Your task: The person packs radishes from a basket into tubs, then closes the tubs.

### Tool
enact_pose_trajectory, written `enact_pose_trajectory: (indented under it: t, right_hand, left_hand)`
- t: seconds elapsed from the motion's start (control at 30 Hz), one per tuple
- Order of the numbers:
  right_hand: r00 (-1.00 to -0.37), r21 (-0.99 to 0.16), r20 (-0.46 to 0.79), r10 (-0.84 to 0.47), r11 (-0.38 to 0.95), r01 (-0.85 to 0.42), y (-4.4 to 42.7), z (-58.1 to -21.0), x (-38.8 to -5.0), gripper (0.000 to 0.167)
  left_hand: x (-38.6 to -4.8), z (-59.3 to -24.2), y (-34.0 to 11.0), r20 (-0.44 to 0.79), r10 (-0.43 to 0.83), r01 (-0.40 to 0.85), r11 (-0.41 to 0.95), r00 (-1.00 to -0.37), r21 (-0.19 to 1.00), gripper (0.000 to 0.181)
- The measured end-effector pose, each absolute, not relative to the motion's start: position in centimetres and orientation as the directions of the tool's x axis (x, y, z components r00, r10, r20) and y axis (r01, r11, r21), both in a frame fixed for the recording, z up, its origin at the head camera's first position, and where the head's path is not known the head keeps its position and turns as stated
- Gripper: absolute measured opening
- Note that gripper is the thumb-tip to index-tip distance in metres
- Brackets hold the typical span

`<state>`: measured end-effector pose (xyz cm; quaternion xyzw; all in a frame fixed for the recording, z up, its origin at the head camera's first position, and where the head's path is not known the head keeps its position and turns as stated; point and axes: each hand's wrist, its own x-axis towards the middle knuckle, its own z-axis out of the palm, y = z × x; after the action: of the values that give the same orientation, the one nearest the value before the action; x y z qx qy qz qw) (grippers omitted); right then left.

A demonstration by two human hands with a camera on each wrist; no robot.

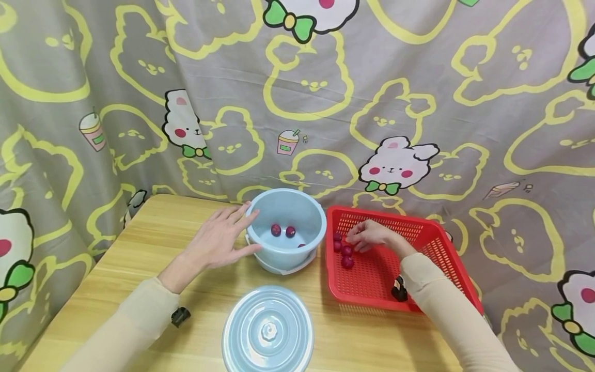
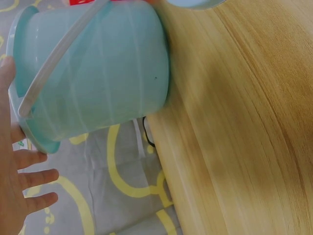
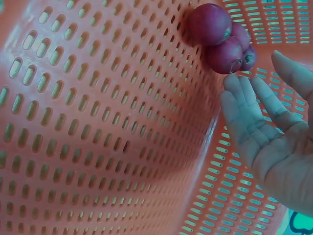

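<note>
A light blue bucket [image 1: 285,257] stands upright with several round, dark red plum-like fruits [image 1: 276,230] at its bottom. At its left rim is my left hand [image 1: 218,237], fingers spread and straight; in the left wrist view that hand [image 2: 19,181] lies along the rim. My right hand [image 1: 370,236] reaches into the red basket [image 1: 367,295], close to a cluster of the same fruits [image 1: 347,262] at the basket's left side. In the right wrist view, the right hand [image 3: 274,132] has its fingers extended just beside the cluster [image 3: 209,24], holding nothing.
A light blue round lid [image 1: 268,336] with a knob lies on the wooden table [image 1: 200,330] in front of the bucket. The bucket's pale handle [image 2: 54,58] hangs down its side. A patterned curtain [image 1: 316,77] hangs behind the table.
</note>
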<state>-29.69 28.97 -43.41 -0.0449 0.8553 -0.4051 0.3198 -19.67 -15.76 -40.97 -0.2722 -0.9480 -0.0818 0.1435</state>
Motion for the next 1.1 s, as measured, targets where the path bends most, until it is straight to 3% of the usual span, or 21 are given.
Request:
enact_pose_trajectory:
  t: [1.1]
  right_hand:
    - [-0.767, -0.698, -0.535, -0.354, 0.697, 0.165, 28.0, -45.0, -29.5, 0.024]
  left_hand:
    - [-19.5, -40.9, -15.7, 0.318, 0.489, 0.538, 0.839, -0.812, 0.082, 0.088]
